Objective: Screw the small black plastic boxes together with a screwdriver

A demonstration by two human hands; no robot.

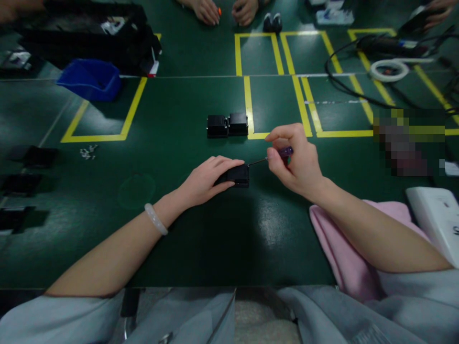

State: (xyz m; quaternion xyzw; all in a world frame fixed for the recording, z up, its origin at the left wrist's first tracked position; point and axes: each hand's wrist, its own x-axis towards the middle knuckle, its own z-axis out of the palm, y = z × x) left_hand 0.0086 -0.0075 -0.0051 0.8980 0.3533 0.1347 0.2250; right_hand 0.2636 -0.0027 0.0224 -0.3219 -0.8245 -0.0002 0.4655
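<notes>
My left hand [208,179] lies over a small black box [239,175] on the green table, fingers closed round it and pressing it down. My right hand [296,160] pinches a small screwdriver with a purple handle [286,152]. Its thin metal shaft [256,162] points left, and the tip meets the top right edge of the black box. A pale bracelet sits on my left wrist [156,219].
Two more black boxes [227,125] stand side by side just beyond. A blue bin [89,79] sits far left, small screws [88,153] near it, dark parts along the left edge. Pink cloth [344,248] lies under my right arm. Cables and a white ring [389,70] are far right. Another person's hands [225,10] are at the far edge.
</notes>
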